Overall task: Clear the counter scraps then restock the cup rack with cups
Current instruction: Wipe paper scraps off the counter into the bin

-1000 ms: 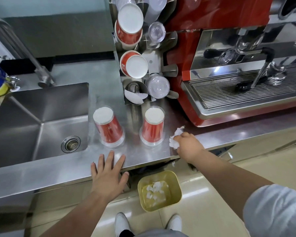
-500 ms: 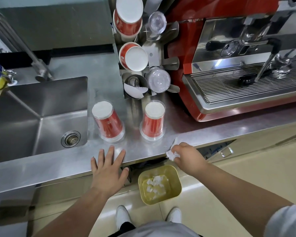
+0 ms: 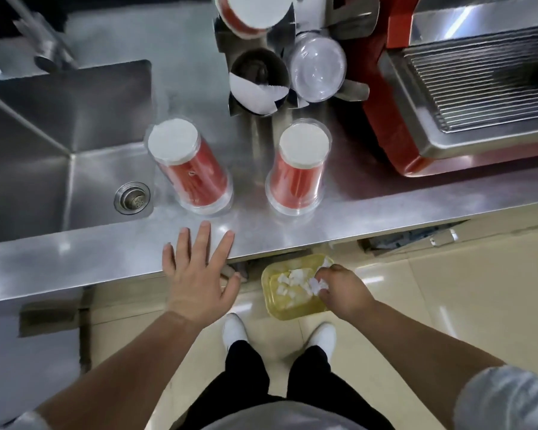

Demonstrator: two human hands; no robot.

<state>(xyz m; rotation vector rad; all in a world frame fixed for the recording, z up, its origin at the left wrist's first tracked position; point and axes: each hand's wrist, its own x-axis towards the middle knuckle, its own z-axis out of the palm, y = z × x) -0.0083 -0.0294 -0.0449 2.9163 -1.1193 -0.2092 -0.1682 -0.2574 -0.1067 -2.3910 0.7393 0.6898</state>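
Down from the counter edge, where it was half a second ago, the right hand (image 3: 343,291) now hangs over the yellow bin (image 3: 288,310) on the floor, its grip curled round a wad of white paper scraps (image 3: 316,285). How much paper sits inside the fist cannot be made out; only a crumpled bit shows past the fingers. More white scraps (image 3: 288,282) lie loose in the bin, too jumbled to count, and the hand covers the bin's right side.

The left hand (image 3: 196,274) stays flat on the front edge of the steel counter (image 3: 385,209), fingers spread and holding nothing, thumb off the lip.

Two sleeves of red cups stand upside down on the counter, each in clear wrap: the left sleeve (image 3: 188,172) leans and stands just beside the sink (image 3: 44,144); the right sleeve (image 3: 298,172) stands straighter, near the red coffee machine (image 3: 398,144).

Behind them the cup rack (image 3: 252,85) is cut off at the top edge. Its lowest left tube shows a dark hollow with only a white torn piece at the mouth; the tube beside it holds clear plastic lids (image 3: 319,72). Above, one red cup stack (image 3: 249,17) is partly in view.

A drain (image 3: 132,197) sits in the sink floor. Two white shoes (image 3: 235,332) and dark trousers show below.
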